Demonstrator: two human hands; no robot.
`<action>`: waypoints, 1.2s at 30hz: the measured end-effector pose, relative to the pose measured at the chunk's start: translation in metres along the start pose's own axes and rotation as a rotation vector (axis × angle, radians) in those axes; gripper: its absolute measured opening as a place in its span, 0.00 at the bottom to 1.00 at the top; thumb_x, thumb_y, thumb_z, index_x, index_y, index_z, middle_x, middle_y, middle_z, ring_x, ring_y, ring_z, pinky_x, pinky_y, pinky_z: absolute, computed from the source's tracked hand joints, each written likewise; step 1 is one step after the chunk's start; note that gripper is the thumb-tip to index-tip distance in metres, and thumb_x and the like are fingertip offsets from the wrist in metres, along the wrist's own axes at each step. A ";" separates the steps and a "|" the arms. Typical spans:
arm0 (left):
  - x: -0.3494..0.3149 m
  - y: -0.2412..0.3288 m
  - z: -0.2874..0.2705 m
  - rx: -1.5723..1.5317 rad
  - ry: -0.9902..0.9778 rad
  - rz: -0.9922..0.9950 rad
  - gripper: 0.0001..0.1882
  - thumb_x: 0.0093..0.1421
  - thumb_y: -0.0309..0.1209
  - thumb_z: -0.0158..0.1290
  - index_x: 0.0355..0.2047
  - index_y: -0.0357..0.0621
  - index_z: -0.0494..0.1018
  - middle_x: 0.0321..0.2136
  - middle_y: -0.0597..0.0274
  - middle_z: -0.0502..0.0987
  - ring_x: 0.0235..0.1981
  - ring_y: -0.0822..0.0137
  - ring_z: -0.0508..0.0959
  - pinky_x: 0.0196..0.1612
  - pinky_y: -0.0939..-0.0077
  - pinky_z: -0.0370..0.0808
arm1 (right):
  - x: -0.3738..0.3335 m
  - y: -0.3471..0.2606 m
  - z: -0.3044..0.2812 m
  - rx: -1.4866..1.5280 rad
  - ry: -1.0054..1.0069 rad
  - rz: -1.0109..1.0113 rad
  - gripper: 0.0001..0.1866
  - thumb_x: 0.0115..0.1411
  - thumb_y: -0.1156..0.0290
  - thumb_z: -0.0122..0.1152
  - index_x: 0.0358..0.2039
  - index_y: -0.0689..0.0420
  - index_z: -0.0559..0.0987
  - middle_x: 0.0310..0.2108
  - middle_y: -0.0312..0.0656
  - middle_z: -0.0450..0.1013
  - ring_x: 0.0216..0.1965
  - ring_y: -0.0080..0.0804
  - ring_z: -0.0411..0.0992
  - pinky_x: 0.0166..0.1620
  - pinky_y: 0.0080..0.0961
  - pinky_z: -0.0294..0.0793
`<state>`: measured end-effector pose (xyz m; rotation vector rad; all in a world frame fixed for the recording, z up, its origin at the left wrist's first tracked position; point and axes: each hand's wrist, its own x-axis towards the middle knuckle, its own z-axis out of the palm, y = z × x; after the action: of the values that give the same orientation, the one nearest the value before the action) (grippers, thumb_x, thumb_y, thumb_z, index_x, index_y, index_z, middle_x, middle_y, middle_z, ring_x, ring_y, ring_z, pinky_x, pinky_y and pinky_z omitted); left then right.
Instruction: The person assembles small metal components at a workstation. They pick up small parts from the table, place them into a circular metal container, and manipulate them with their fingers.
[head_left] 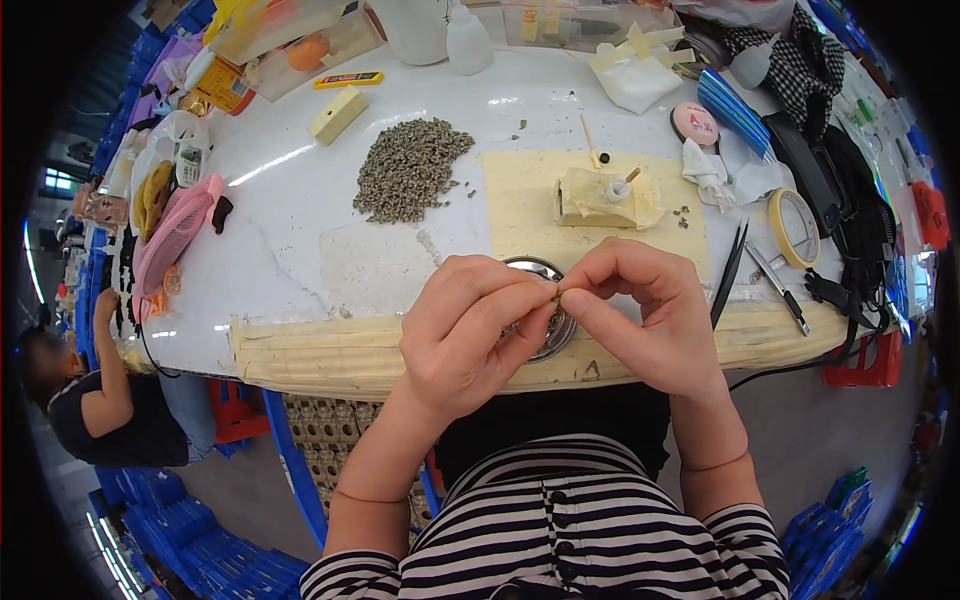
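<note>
My left hand (465, 335) and my right hand (650, 310) meet fingertip to fingertip above the near edge of a white table (300, 200). Between the fingertips sits a tiny greenish-grey piece (558, 292), pinched from both sides. Directly under the hands lies a round metal dish (545, 340), partly hidden by my fingers. A heap of the same small grey-green pieces (410, 170) lies farther back on the table, left of a pale yellow mat (520, 200).
A lumpy yellowish block with a small white bottle (605, 195) rests on the mat. Tweezers (730, 270), a tape roll (795, 228) and a blade tool (780, 290) lie at right. Boxes and bottles crowd the far edge. Another person (110, 390) sits at lower left.
</note>
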<state>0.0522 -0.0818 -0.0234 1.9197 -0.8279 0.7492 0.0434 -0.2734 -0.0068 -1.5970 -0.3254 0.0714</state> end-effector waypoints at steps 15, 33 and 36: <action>-0.004 0.001 -0.003 -0.158 0.003 -0.252 0.10 0.50 0.16 0.64 0.34 0.38 0.81 0.31 0.58 0.80 0.31 0.64 0.80 0.33 0.75 0.76 | 0.005 0.002 0.006 -0.188 0.051 -0.172 0.04 0.56 0.79 0.67 0.33 0.64 0.81 0.28 0.38 0.77 0.30 0.22 0.76 0.37 0.19 0.75; -0.003 0.001 -0.008 -0.243 -0.057 -0.368 0.06 0.57 0.18 0.62 0.34 0.35 0.78 0.31 0.57 0.79 0.32 0.64 0.78 0.34 0.74 0.76 | 0.006 0.004 0.011 -0.373 0.129 -0.354 0.07 0.52 0.83 0.70 0.32 0.61 0.83 0.29 0.40 0.78 0.30 0.29 0.76 0.34 0.23 0.75; -0.003 -0.001 -0.007 -0.237 -0.050 -0.326 0.06 0.57 0.18 0.62 0.35 0.35 0.77 0.31 0.57 0.78 0.32 0.62 0.78 0.35 0.74 0.76 | 0.006 0.004 0.011 -0.386 0.131 -0.375 0.08 0.51 0.83 0.70 0.32 0.61 0.83 0.29 0.40 0.78 0.30 0.30 0.76 0.34 0.24 0.75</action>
<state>0.0496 -0.0747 -0.0233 1.8039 -0.5838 0.3892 0.0467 -0.2613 -0.0109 -1.8825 -0.5554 -0.4043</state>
